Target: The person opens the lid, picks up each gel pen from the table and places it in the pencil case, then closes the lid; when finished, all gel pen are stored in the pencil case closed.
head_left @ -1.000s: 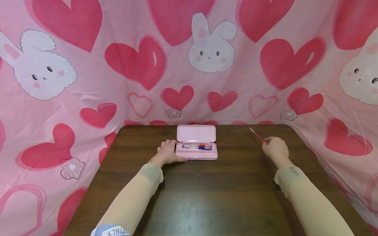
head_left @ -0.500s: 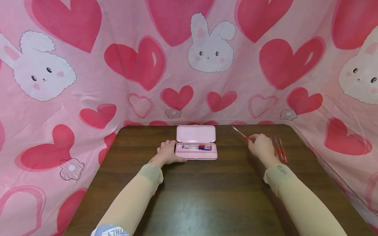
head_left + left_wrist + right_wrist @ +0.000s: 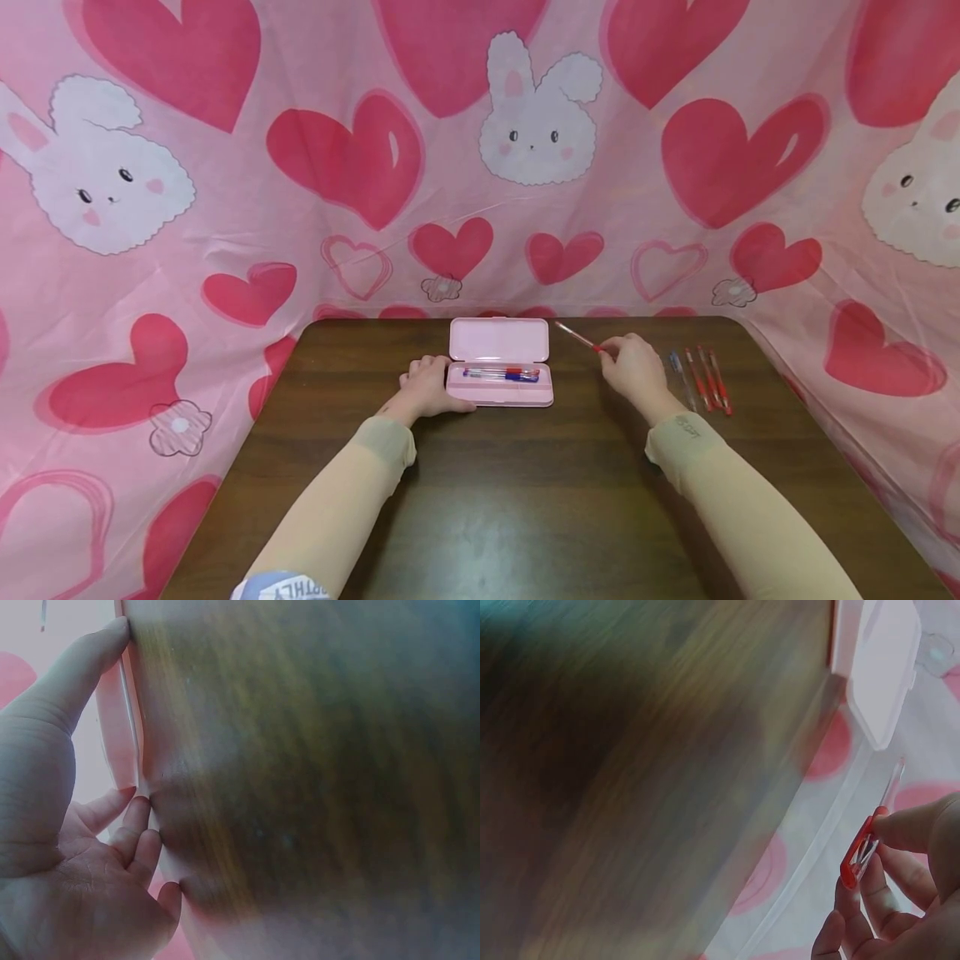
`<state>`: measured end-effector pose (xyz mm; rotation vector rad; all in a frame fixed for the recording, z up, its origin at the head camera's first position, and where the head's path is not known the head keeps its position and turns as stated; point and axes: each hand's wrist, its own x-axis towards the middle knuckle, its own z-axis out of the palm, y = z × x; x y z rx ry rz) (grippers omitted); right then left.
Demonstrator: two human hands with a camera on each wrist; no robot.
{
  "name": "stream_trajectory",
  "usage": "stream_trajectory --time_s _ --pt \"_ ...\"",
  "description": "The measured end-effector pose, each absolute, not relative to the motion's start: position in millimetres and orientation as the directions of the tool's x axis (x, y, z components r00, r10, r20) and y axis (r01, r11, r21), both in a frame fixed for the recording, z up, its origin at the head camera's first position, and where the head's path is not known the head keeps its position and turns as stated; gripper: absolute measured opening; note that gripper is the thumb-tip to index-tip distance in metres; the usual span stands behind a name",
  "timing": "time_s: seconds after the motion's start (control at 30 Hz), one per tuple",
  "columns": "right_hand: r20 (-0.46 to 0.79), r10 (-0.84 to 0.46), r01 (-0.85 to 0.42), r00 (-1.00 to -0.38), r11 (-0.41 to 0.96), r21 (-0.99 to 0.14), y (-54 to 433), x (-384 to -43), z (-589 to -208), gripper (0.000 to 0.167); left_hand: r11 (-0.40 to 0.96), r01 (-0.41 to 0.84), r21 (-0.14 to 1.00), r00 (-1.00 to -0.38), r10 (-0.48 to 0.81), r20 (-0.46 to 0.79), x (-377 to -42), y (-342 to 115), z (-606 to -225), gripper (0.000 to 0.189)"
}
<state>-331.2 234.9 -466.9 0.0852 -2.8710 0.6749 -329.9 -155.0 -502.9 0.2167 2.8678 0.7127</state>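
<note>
A pink pencil case (image 3: pixel 480 387) lies on the table with its lid (image 3: pixel 498 340) folded back. One red-capped and one blue-capped pen (image 3: pixel 501 375) rest in its rear compartment. My left hand (image 3: pixel 427 387) holds the case by its left end, thumb along the front edge and fingertips at the side. To the right of the case, my right hand (image 3: pixel 636 371) pinches a clear pen with a red cap (image 3: pixel 861 851) between thumb and fingers. Its slim clear end points up and left, toward the lid. In the left wrist view the left thumb (image 3: pixel 94 664) touches the case edge.
Right of the right hand, a blue-capped pen (image 3: pixel 682 379) and three red-capped pens (image 3: pixel 717 383) lie side by side on the dark wooden table (image 3: pixel 510 500). A pink cloth (image 3: pixel 570 200) with hearts and rabbits hangs behind and around the table.
My right hand has carried the red-capped pen leftward, closer to the pencil case. The pens on the table at right have come into sight from behind the hand. The left hand stays put.
</note>
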Motion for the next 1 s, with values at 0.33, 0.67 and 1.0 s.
stream_trajectory --time_s 0.33,0.67,1.0 --pt "0.228 -0.072 -0.169 -0.971 0.884 -0.437 190 -339 -468 0.025 0.871 0.094 0.482 -0.973 0.182 -0.14 -330 -154 -502 0.103" --pt "0.203 -0.13 -0.211 -0.971 0.867 -0.451 156 -338 -470 0.026 0.87 0.1 0.482 -0.975 0.183 -0.129 -329 -154 -501 0.103" --pt "0.177 -0.167 -0.228 -0.97 0.876 -0.425 134 -336 -482 0.022 0.869 0.1 0.485 -0.975 0.183 -0.127 -330 -155 -502 0.102"
